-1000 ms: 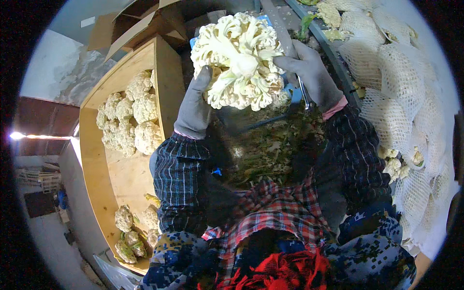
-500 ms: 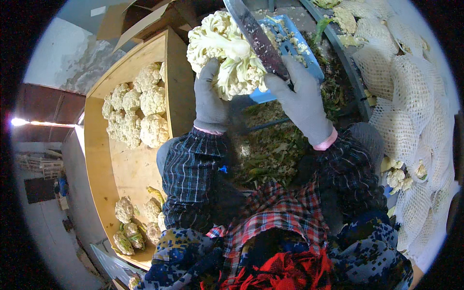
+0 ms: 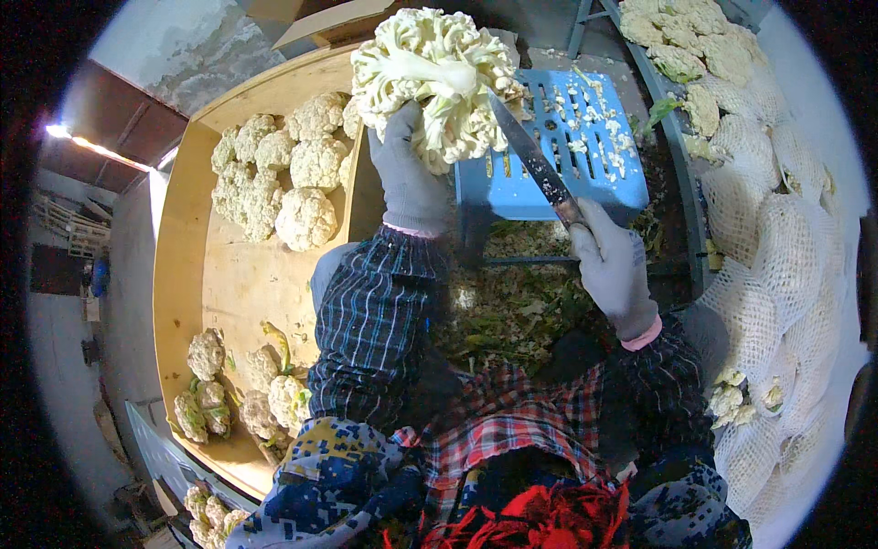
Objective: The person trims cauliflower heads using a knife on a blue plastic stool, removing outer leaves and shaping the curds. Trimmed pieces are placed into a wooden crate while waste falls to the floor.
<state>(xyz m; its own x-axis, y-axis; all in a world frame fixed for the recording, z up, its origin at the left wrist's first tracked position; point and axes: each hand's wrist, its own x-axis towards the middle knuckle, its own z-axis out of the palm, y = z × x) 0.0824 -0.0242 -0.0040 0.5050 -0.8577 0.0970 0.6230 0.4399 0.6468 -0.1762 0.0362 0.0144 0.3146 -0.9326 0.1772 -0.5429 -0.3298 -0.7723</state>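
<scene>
My left hand (image 3: pixel 407 174), in a grey glove, grips a white cauliflower (image 3: pixel 430 73) turned with its cut stem and branching florets upward. My right hand (image 3: pixel 613 261), also gloved, is closed on the handle of a long, speckled knife (image 3: pixel 529 149). The knife slants up and left, its tip at the cauliflower's right side near the stem. Behind and below them sits a blue slotted plastic stool or crate (image 3: pixel 622 183) strewn with white crumbs.
A wooden box (image 3: pixel 219 293) on my left holds cauliflower heads (image 3: pixel 306 218). On my right lie cauliflowers in white mesh nets (image 3: pixel 777 238) and loose heads (image 3: pixel 686 32). Leaf scraps (image 3: pixel 512 311) cover the ground in front of me. A cardboard box (image 3: pixel 329 18) is at the back.
The cauliflower has risen slightly. My right hand has moved away from it, down and right, with the knife now angled diagonally. The view has shifted, showing more of the blue slotted surface.
</scene>
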